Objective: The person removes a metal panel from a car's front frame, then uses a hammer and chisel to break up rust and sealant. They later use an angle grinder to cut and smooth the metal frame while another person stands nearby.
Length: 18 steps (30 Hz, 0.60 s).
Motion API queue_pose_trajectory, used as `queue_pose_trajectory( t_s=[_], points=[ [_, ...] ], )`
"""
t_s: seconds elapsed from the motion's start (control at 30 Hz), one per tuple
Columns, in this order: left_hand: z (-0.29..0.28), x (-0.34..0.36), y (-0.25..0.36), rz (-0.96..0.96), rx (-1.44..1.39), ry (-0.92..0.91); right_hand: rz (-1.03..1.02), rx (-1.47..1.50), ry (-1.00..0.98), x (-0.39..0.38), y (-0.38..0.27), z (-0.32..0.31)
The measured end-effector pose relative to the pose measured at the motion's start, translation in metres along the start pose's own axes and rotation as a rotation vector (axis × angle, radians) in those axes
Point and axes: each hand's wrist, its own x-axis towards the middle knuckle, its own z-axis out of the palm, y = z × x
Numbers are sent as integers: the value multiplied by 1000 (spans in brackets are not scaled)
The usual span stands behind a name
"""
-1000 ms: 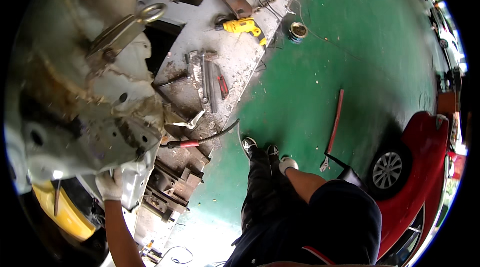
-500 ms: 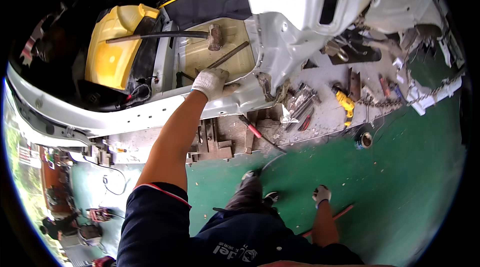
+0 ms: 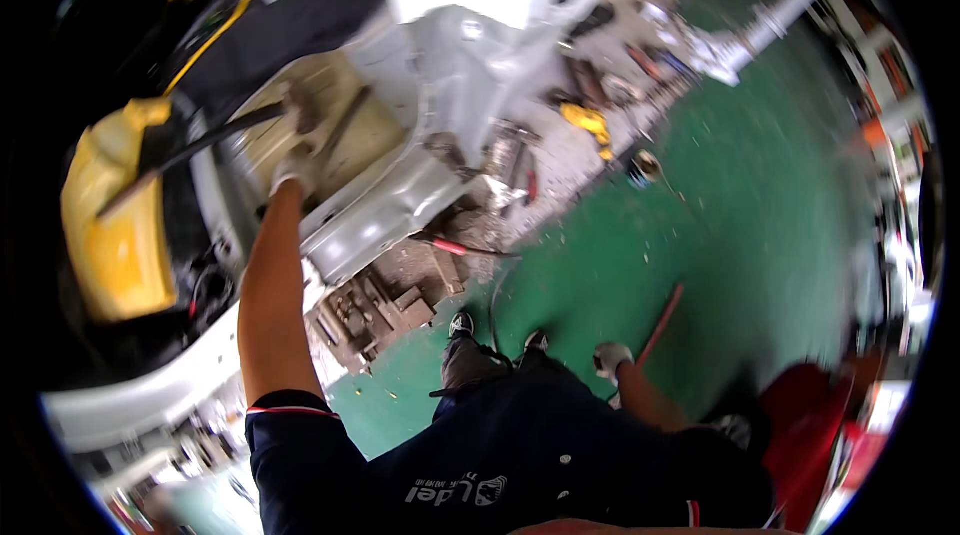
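Observation:
My gloved left hand [image 3: 293, 171] reaches into the beige floor well [image 3: 275, 80] of a stripped car body, beside a long metal bar [image 3: 350, 115]. Its fingers are smeared by motion. Just beyond it lies a sledgehammer [image 3: 301, 107], its handle across a yellow moulded panel [image 3: 120, 225]. Pale sheet metal [image 3: 385, 217] edges the well to the right. My gloved right hand [image 3: 610, 360] hangs low by my leg, fingers curled; whatever they hold, if anything, is hidden. A red bar [image 3: 662, 320] lies on the floor behind that hand.
A workbench [image 3: 535, 210] beside the body carries a yellow drill [image 3: 585, 120], steel blocks [image 3: 365, 320], scattered tools and a red-handled cable [image 3: 450, 248]. A can [image 3: 644, 168] stands on the green floor. A red car [image 3: 800, 425] is at lower right.
My view has swung round twice. My left hand has moved from the panel's edge into the floor well by the bar and hammer. My right hand stays low at my side.

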Motion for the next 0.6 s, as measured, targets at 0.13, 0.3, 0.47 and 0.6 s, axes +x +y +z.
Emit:
queue_pose_trajectory(
  t_s=[0.13, 0.3, 0.47, 0.6],
  points=[
    [25, 25, -28, -63, 287, -175, -37, 793, 57, -23, 1, 11],
    [30, 32, -33, 106, 369, -143, -93, 467, 288, -59, -1, 46],
    [-38, -26, -28, -30, -287, -177, -255, 39, 434, -80, -39, 57],
    [-121, -141, 12, 8, -270, -211, -569, -8, 274, -109, -133, 75]
  ],
)
